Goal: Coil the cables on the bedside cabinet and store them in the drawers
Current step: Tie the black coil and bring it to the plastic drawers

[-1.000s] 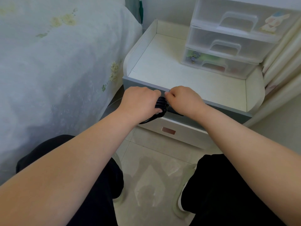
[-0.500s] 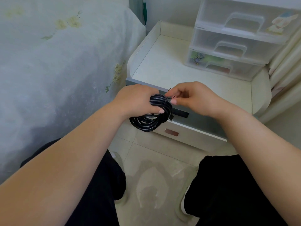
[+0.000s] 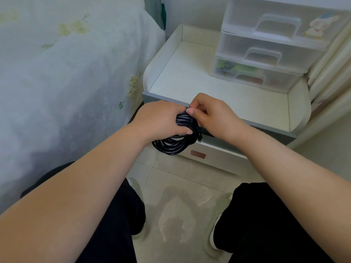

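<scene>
Since half a second ago the right hand (image 3: 212, 114) has closed in against the left hand (image 3: 161, 120), its fingertips now pinching at the top of the black cable coil (image 3: 174, 143) instead of hovering apart from it. The left hand is wrapped around the coil's upper part; glossy round loops hang below it, in front of the bedside cabinet (image 3: 218, 92), whose smooth white top has a raised rim. A translucent plastic drawer unit (image 3: 266, 54) stands at its far right.
</scene>
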